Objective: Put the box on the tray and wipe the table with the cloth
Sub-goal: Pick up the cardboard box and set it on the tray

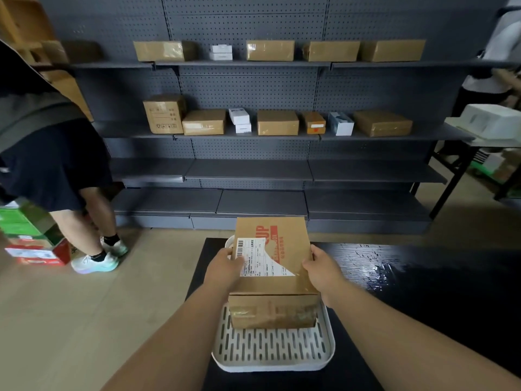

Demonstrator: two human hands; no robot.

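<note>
A brown cardboard box (284,277) with red print and a white shipping label is over the white slotted tray (270,354). The tray lies on the black table (408,277). I cannot tell whether the box's underside touches the tray. My left hand (225,266) grips the box's left side by the label, and my right hand (321,270) grips its right side. The box covers the far half of the tray. No cloth is visible.
Grey pegboard shelves (248,170) with several cardboard and white boxes stand behind the table. A person in dark shorts (56,170) bends at the left beside red and green cartons (36,249). Another person and a side table with a white device (493,119) are at right.
</note>
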